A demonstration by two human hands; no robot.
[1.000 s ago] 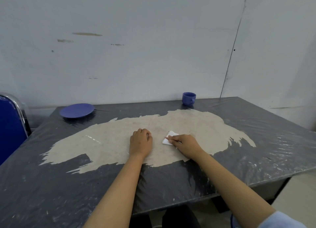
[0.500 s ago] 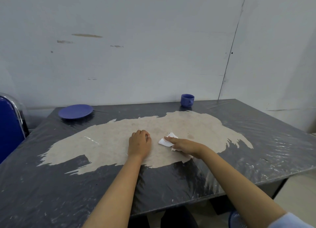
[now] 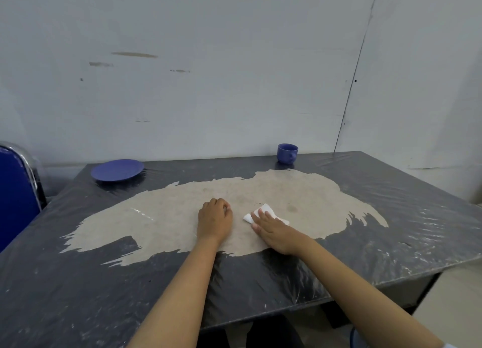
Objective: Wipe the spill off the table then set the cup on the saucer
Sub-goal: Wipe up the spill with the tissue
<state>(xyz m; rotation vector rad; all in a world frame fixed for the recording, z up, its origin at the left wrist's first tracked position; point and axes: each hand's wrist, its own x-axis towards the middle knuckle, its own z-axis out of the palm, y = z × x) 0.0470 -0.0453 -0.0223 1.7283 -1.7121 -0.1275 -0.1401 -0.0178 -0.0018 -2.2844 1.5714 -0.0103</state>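
Observation:
My right hand [image 3: 275,230] lies flat with straight fingers on a folded white tissue [image 3: 268,210], pressing it against the table's pale worn patch [image 3: 169,217]. My left hand [image 3: 215,218] rests beside it as a curled fist on the table, holding nothing. A faint darker stain [image 3: 292,208] shows just right of the tissue. The blue cup [image 3: 287,153] stands upright at the table's far edge. The blue saucer [image 3: 117,170] sits at the far left corner, well apart from the cup.
The dark table [image 3: 404,230] is wrapped in wrinkled plastic film and stands against a white wall [image 3: 234,74]. A blue chair [image 3: 15,191] with a chrome frame stands at the left edge.
My right hand has swept the tissue slightly left and toward me, its fingers flattening over it. The left fist has stayed in place.

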